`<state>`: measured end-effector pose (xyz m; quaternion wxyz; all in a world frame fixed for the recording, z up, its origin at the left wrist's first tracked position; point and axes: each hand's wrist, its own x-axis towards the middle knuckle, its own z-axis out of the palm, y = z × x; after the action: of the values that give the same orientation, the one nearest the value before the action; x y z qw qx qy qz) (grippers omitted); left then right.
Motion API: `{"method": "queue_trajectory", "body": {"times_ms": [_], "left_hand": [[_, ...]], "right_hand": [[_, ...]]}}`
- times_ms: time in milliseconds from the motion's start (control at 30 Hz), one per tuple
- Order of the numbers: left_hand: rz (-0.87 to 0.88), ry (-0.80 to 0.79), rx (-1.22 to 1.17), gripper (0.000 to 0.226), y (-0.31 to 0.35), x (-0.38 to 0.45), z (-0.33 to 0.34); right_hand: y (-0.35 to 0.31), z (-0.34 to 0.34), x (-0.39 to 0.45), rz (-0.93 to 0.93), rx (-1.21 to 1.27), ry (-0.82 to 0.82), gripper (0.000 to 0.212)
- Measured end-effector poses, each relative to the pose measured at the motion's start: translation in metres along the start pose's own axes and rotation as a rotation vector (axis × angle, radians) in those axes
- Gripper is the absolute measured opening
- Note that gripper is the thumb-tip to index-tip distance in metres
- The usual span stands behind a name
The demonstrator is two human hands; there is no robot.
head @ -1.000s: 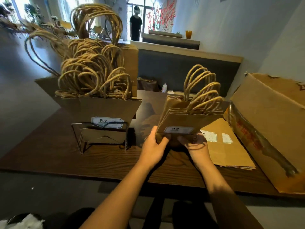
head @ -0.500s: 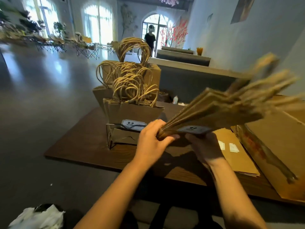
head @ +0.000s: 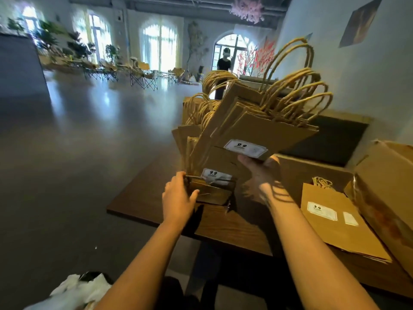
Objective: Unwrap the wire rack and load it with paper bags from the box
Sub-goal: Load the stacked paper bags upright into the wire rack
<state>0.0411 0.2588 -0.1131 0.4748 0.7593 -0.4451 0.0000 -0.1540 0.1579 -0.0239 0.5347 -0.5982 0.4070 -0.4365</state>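
Left hand (head: 178, 198) is curling around the left front corner of the wire rack (head: 210, 189), fingers wrapped on the wire and bracing it. The rack is sitting at the near left corner of the wooden table (head: 228, 227), already packed with upright kraft paper bags (head: 190, 144), twisted handles fanning above.

Right hand (head: 260, 170) is gripping a bundle of flat bags (head: 250, 128) by its bottom fold, thumb on the near face just below the 9.9 price sticker (head: 245, 148). The bundle is tilting right, hanging just above the rack front, not yet seated.

Handling judgement: light, stiff as a stack, but smooth faces are likely to slide apart and fan. The bottom fold is the best hold; the cord handles are likely to snag on those already in the rack.

More flat bags (head: 335, 227) are lying on the table at right, touching the open cardboard box (head: 384, 193).

Surface: dark wood grain, level. Room: large hall, glossy dark floor, arched windows, plants and folding chairs far back, a person standing at a distant doorway. White crumpled wrapping (head: 73, 291) is lying on the floor at lower left.
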Motion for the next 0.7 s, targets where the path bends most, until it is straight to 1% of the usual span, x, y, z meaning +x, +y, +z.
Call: {"method": "queue_trajectory", "body": {"times_ms": [33, 67, 100, 133, 167, 200, 267, 300, 367, 433, 467, 500, 533, 600, 633, 700], "left_hand": [[-0.035, 0.017, -0.040, 0.041, -0.002, 0.002, 0.003], [-0.064, 0.039, -0.069, 0.040, -0.004, 0.005, 0.006], [-0.083, 0.056, -0.093, 0.040, -0.006, 0.007, 0.009], [-0.099, 0.066, -0.118, 0.040, -0.007, 0.010, 0.012], [-0.105, 0.075, -0.139, 0.040, -0.008, 0.011, 0.015], [-0.106, 0.082, -0.160, 0.039, -0.008, 0.012, 0.018], [-0.113, 0.100, -0.219, 0.035, -0.008, 0.011, 0.023], [-0.125, 0.108, -0.246, 0.033, -0.008, 0.011, 0.025], [-0.139, 0.127, -0.264, 0.030, -0.009, 0.012, 0.028], [-0.134, 0.133, -0.270, 0.028, -0.009, 0.013, 0.028], [-0.130, 0.136, -0.268, 0.029, -0.009, 0.014, 0.028], [-0.127, 0.137, -0.262, 0.030, -0.009, 0.014, 0.028], [-0.126, 0.137, -0.255, 0.030, -0.010, 0.014, 0.028], [-0.127, 0.148, -0.237, 0.027, -0.012, 0.015, 0.029], [-0.128, 0.156, -0.230, 0.028, -0.012, 0.015, 0.029], [-0.125, 0.156, -0.232, 0.031, -0.011, 0.014, 0.032]], "right_hand": [[0.006, 0.000, 0.004, 0.150, -0.011, -0.045, 0.099], [0.008, 0.000, 0.009, 0.253, -0.039, -0.059, 0.093], [-0.002, 0.003, 0.008, 0.281, -0.046, -0.051, 0.087], [-0.009, 0.008, 0.014, 0.221, -0.050, -0.019, 0.085], [-0.014, 0.011, 0.018, 0.168, -0.039, 0.004, 0.089], [-0.021, 0.013, 0.022, 0.135, -0.040, 0.004, 0.088], [-0.018, 0.017, 0.026, 0.089, -0.042, 0.007, 0.077], [-0.015, 0.022, 0.027, 0.079, -0.062, -0.016, 0.069], [-0.010, 0.028, 0.029, 0.058, -0.033, -0.079, 0.062], [-0.008, 0.032, 0.033, 0.055, 0.022, -0.137, 0.066], [-0.002, 0.034, 0.035, 0.046, 0.041, -0.139, 0.072], [0.002, 0.035, 0.036, 0.050, 0.037, -0.125, 0.072], [0.006, 0.035, 0.040, 0.039, 0.028, -0.121, 0.062], [0.009, 0.036, 0.041, -0.035, -0.031, -0.139, 0.030], [0.009, 0.037, 0.040, -0.072, -0.082, -0.148, 0.024], [0.015, 0.039, 0.039, -0.088, -0.103, -0.127, 0.023]]}}
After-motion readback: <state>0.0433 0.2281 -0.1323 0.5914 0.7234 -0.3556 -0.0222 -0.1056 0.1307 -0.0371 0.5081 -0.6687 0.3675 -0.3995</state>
